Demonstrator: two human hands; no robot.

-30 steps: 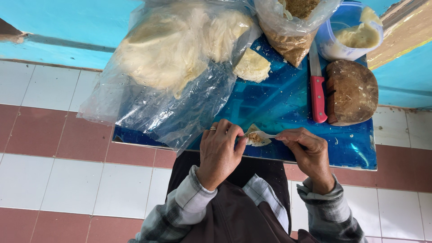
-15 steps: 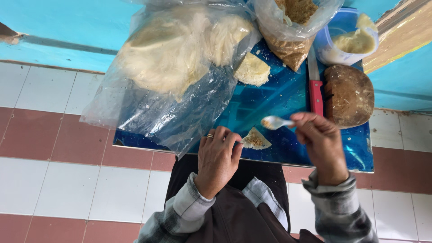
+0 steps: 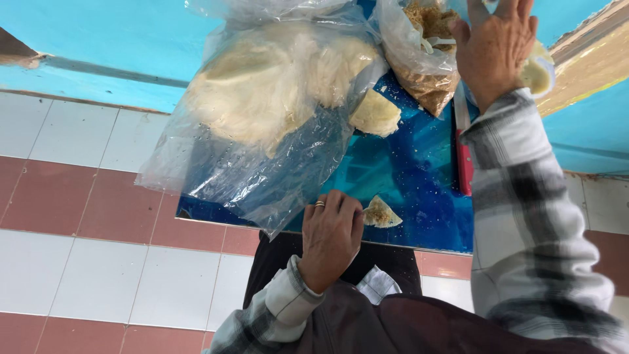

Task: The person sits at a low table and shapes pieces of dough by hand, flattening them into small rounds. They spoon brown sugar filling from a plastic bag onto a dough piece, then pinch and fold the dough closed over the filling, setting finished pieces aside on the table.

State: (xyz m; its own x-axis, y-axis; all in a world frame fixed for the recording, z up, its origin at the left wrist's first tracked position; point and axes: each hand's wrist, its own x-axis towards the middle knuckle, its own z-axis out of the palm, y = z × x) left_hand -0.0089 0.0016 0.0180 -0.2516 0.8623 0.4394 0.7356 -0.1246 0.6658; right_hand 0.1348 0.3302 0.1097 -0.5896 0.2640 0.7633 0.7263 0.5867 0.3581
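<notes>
- While the left hand (image 3: 331,239) rests at the near edge of the blue counter (image 3: 419,170), low in the middle of the frame, its fingers pin a small folded dough parcel (image 3: 381,213) just beside the knuckles; that grip looks loosely closed against the parcel's edge, not wrapped round it.
- Parcel judged soft, light and easily torn, with crumbly filling showing at its open side; best taken by the folded rim, with fingertips only.
- Right hand (image 3: 495,46) reaches to the upper right, fingers spread and holding nothing I can see, over a clear bag of brown crumbs (image 3: 426,72).
- Big plastic bag of pale dough (image 3: 262,98) fills the upper middle; it looks limp and slippery.
- Loose dough piece (image 3: 375,115) lies beside it.
- Red-handled knife (image 3: 464,164) lies at the right, partly under the sleeve.
</notes>
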